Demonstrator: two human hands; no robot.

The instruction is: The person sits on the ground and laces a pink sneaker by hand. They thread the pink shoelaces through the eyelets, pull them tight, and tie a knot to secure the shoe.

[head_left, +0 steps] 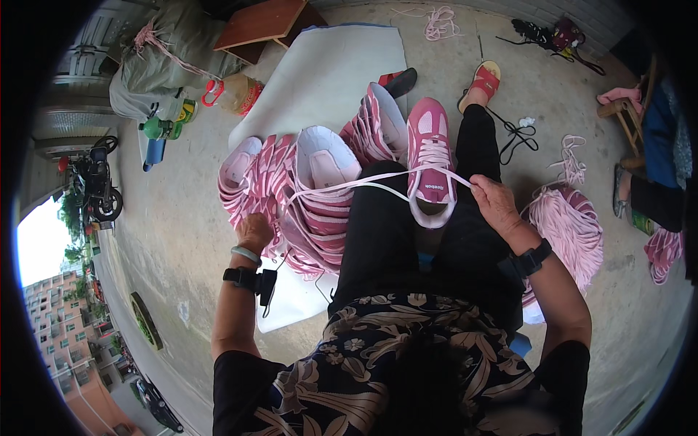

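A pink sneaker (429,145) rests between my thighs, toe pointing away from me, its laces threaded across the tongue. From it a long pale pink shoelace (342,186) stretches out to both sides. My right hand (496,207) pinches one part of the lace just right of the shoe's collar. Far out on the left, my left hand (254,232) is closed, with the lace running toward it; the grip itself is partly hidden. Beside that hand stand nested stacks of pink shoe uppers (323,163), with another stack (374,127) farther off.
A white sheet (342,58) lies under the stacks. A large bundle of pink laces (567,229) sits by my right leg. Bottles (236,94) and a wooden box (265,25) are at the far left. Another person's leg and a wooden chair (625,127) are on the right.
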